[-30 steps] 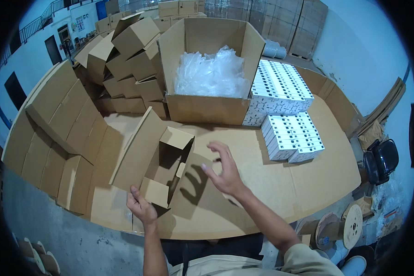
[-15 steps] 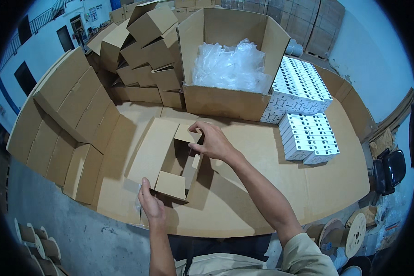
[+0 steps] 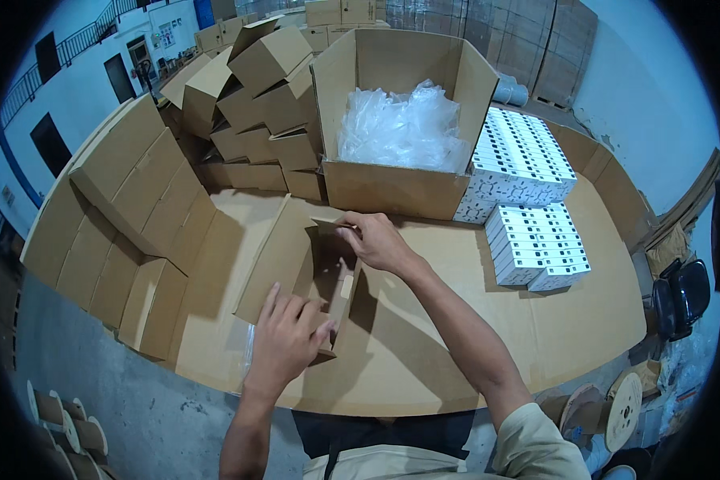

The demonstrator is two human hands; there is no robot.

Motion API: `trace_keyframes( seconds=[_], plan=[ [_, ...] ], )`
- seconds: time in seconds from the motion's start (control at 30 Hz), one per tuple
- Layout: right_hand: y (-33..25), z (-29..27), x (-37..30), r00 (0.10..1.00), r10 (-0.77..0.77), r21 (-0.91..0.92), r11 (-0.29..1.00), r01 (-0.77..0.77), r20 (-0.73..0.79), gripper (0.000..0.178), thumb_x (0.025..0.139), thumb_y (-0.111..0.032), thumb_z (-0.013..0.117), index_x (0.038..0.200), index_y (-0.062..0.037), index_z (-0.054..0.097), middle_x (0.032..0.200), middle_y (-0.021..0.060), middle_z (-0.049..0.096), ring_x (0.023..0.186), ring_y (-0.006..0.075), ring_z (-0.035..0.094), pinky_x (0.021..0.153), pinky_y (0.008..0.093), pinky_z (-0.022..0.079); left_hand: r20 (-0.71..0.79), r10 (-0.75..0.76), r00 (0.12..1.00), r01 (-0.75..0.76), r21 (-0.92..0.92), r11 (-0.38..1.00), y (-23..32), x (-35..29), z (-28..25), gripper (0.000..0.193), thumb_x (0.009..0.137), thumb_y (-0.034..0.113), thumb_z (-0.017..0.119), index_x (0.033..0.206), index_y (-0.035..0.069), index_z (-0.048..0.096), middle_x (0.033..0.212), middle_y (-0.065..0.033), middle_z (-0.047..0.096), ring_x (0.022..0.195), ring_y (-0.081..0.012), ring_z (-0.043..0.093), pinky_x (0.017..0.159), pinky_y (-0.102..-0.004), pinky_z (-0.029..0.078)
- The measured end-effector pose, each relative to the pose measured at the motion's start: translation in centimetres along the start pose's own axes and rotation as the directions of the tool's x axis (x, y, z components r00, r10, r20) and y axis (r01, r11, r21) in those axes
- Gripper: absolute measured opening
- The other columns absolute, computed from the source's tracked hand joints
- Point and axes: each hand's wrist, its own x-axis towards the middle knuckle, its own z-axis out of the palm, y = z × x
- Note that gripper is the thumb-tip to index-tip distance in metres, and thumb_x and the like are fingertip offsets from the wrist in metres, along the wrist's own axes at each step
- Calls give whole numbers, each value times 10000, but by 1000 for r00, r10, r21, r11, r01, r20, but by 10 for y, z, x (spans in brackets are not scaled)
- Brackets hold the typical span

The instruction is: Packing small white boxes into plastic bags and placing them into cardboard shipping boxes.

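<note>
As right hand [image 3: 380, 244] pinches carton flap [image 3: 329, 222], left hand [image 3: 286, 336] spread; beyond — large box [image 3: 396, 190], white packs [image 3: 532, 232]

The surface [image 3: 564, 340] is matt brown cardboard, faintly creased toward its right edge. Near its front edge, the open carton [image 3: 300, 268] is smooth, dull board. By the back edge, a large box [image 3: 396, 190] of plain matt cardboard holds clear plastic film [image 3: 400, 126] (crumpled, so it shines); toward the back right corner, white boxes [image 3: 540, 244] look smooth, like printed card.
</note>
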Motion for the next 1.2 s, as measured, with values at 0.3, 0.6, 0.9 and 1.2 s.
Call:
trace_keyframes(
  seconds=[0.3, 0.6, 0.9, 1.2],
  plan=[
    [31, 8, 21, 985, 115, 139, 986, -97, -129, 330, 995, -290, 636, 937, 34, 650, 763, 218, 661, 682, 332, 637, 694, 431, 507, -346, -129, 929, 108, -80, 991, 22, -121, 27, 302, 806, 99, 792, 1095, 87, 709, 1133, -106, 644, 1113, -320, 621, 1079, -557, 460],
    [60, 25, 26, 903, 429, 469, 801, -373, -14, 474, 960, -429, 703, 1089, 23, 651, 948, 121, 700, 818, 185, 629, 739, 400, 516, -407, -265, 874, 207, -182, 961, 45, -118, 49, 756, 678, 75, 873, 1365, 88, 558, 1463, -180, 426, 1351, -387, 434, 1160, -570, 357],
    [64, 12, -67, 913, 396, 620, 742, -254, -101, 496, 1041, -354, 628, 1383, -28, 475, 1194, 80, 665, 1062, 144, 583, 875, 290, 470, -181, -615, 767, 513, -403, 758, 31, -104, 102, 1290, 603, 274, 1010, 1545, -15, 177, 1542, -248, 309, 1430, -403, 344, 1173, -492, 353],
    [69, 4, -165, 942, 256, 299, 936, -185, -219, 322, 1021, -125, 598, 1302, 9, 516, 1191, 124, 656, 1079, 189, 628, 937, 332, 508, -181, -679, 712, 533, -490, 690, -29, -46, 149, 950, 739, 148, 918, 1466, -13, 327, 1457, -221, 395, 1342, -370, 428, 1131, -500, 424]
  ],
)
